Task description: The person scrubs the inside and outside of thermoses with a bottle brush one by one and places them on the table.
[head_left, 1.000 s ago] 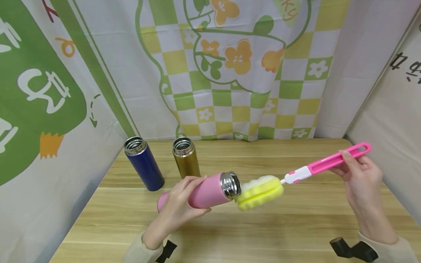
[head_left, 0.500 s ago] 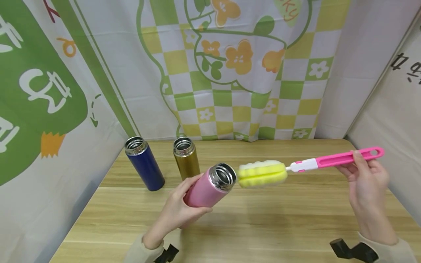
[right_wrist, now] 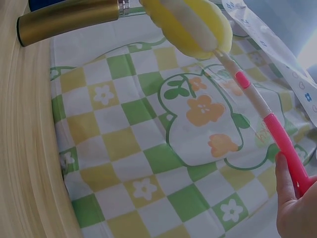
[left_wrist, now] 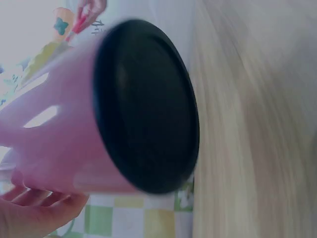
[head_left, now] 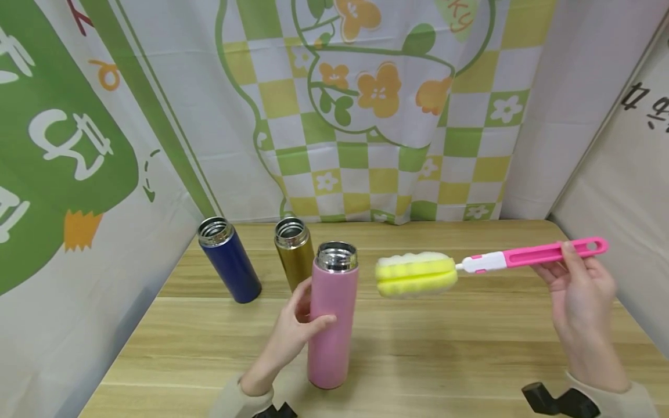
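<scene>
Standing upright near the middle of the wooden table (head_left: 470, 348), a pink flask (head_left: 333, 325) with an uncapped steel mouth is steadied by a person's left hand (head_left: 292, 331), whose fingers and thumb curl round the lower half of its body. The left wrist view shows the flask's dark base (left_wrist: 146, 106) from very close; whether it rests fully on the wood cannot be told from there, though the head view suggests it sits on the surface. Just right of the flask's mouth, and apart from it, hovers the yellow sponge head (head_left: 416, 274) of a bottle brush, held level in the air. Its pink handle (head_left: 543, 253) runs out to the right hand (head_left: 580, 296), which pinches the far end between thumb and fingers, the palm turned toward the camera. That long, end-on hold appears to keep the sponge clear of the table and roughly at the height of the open mouth. The right wrist view looks up the handle to the sponge against the checked backdrop. Behind the pink flask stand two more open flasks, a gold flask (head_left: 295, 252) touching nothing and a blue flask (head_left: 228, 259) farther left, both by the green, yellow and white flower-printed cloth (head_left: 376, 116) hung along the back.
</scene>
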Demonstrator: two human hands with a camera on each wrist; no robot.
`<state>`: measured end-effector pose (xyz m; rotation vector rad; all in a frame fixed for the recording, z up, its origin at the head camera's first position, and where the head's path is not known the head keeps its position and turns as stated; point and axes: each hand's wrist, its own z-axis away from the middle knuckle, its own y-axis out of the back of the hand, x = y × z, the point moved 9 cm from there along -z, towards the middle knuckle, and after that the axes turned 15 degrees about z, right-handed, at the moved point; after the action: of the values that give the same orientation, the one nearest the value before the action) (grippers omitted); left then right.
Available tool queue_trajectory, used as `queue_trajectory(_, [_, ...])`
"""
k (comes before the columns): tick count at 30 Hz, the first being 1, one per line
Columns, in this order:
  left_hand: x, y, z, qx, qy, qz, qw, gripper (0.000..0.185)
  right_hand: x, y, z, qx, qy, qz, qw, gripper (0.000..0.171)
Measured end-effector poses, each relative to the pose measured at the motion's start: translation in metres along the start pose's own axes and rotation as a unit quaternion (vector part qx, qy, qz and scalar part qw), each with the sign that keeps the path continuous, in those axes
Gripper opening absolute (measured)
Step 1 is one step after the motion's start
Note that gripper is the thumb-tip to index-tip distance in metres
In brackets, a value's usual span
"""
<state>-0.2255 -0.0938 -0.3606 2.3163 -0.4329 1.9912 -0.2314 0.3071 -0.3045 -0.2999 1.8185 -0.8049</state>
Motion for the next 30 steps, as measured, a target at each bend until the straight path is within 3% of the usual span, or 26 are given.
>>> queue_trajectory(6, [-0.007,-0.005,-0.002,0.001,0.004,0.115,0.9934,0.060,0.007,0.001,0.000,0.004,-0.018,-0.019,1.000,0.012])
queue_trajectory(11, [-0.009,-0.014,-0.004,-0.018,-0.003,0.172,0.9849,0.057,0.013,-0.006,0.001,-0.008,-0.020,-0.038,0.999,0.011])
queue_trajectory(20, [-0.018,-0.020,-0.005,-0.004,0.033,0.191,0.9811,0.061,0.030,-0.019,-0.001,-0.012,-0.076,-0.098,0.992,0.006])
queue_trajectory(30, [-0.022,-0.026,-0.007,-0.002,0.044,0.221,0.9743,0.059,0.047,-0.032,0.005,-0.020,-0.112,-0.038,0.993,0.007])
